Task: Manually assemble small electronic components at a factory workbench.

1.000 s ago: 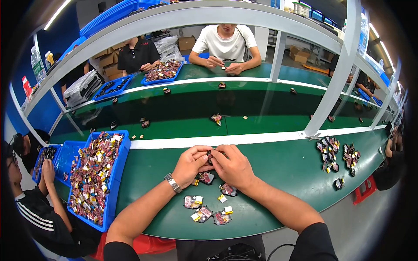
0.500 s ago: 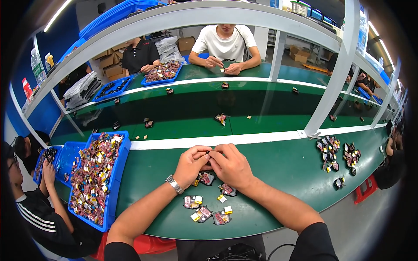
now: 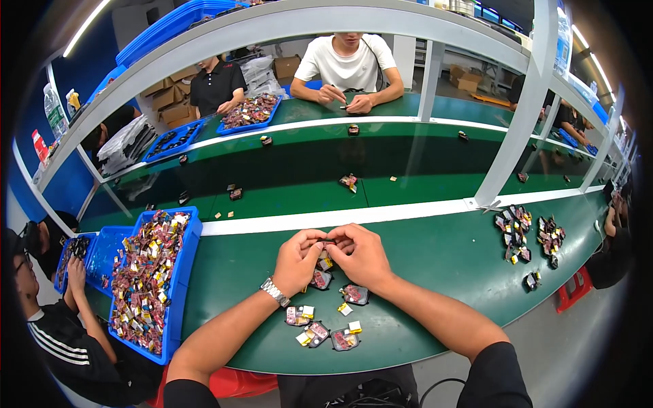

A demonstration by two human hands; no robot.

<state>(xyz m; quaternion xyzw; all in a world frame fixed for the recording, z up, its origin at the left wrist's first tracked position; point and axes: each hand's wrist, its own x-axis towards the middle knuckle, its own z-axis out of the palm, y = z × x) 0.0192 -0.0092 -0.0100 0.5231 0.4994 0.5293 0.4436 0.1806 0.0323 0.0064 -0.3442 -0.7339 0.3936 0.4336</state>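
Note:
Above the bench, my left hand (image 3: 298,260) and my right hand (image 3: 363,258) meet with their fingers closed around a small black-edged casing (image 3: 326,242). Only a dark strip of it shows between the thumbs and fingertips. Just under the hands lies a casing with a reddish circuit board (image 3: 321,279), partly covered by the left hand. Closer to me are another such casing (image 3: 356,294), a loose white-and-yellow battery piece (image 3: 345,309) and several more casings with boards (image 3: 317,333).
At left stands a blue tray (image 3: 178,299) heaped with reddish boards and yellow-white pieces, beside a seated co-worker (image 3: 61,340). Clusters of casings (image 3: 513,234) lie at right near a white post (image 3: 517,115). Beyond a white rail (image 3: 272,222), small parts are scattered on green belts; a person (image 3: 348,68) works opposite.
My thumbs have moved lower and slightly apart, so the dark strip of the casing now shows between them. Both hands stay in about the same place. The view has shifted slightly.

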